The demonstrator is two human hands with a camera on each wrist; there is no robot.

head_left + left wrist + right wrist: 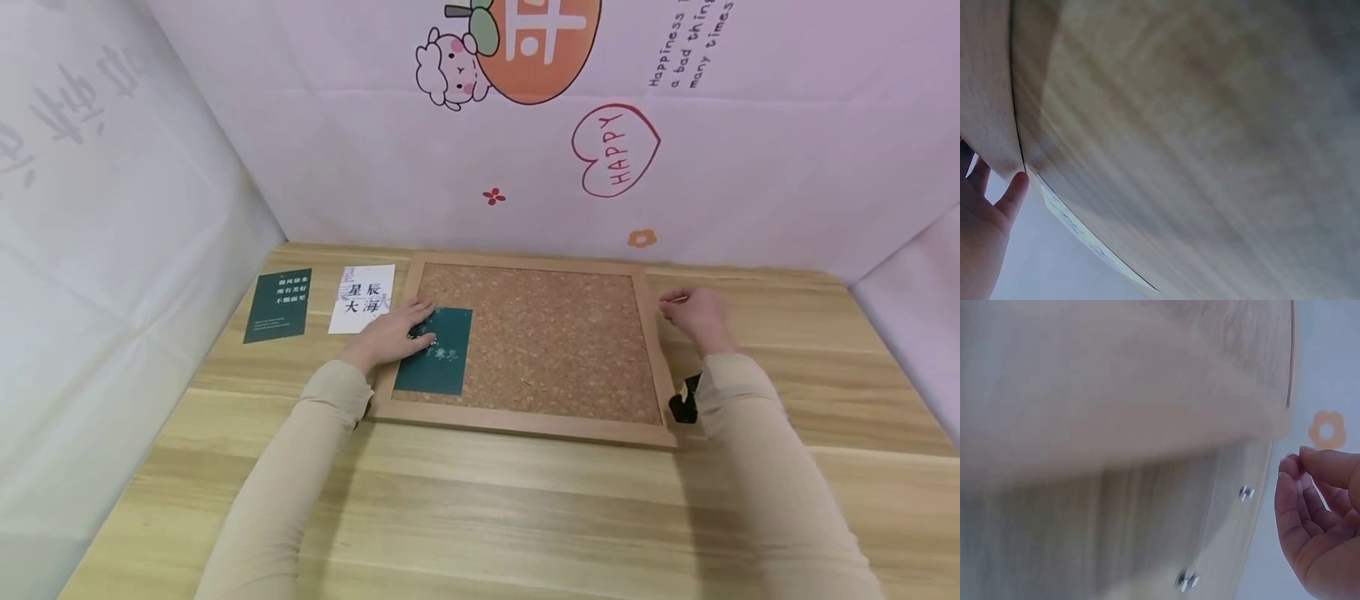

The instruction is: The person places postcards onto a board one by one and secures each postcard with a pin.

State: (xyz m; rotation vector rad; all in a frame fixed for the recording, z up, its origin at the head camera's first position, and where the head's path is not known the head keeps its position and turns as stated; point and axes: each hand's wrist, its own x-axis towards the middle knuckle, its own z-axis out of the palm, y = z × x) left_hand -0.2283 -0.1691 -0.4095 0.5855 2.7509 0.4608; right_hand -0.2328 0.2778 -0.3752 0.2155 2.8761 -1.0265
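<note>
My left hand (393, 335) rests with spread fingers on the left frame bar of a corkboard (562, 342) and on the edge of a dark green card (431, 375). The card lies over the cork at the board's left side. In the left wrist view, part of the left hand (988, 219) shows beside the frame's edge. My right hand (697, 315) is just beyond the board's right edge. Thumb and fingertips of the right hand (1322, 519) come together in the right wrist view; whether something tiny is between them I cannot tell.
Left of the board lie another green card (277, 306) and a white card (348, 317) with dark characters. A black object (684, 404) sits by the board's right edge, partly behind the sleeve. Two small shiny pieces (1246, 492) lie on the wooden table (487, 517).
</note>
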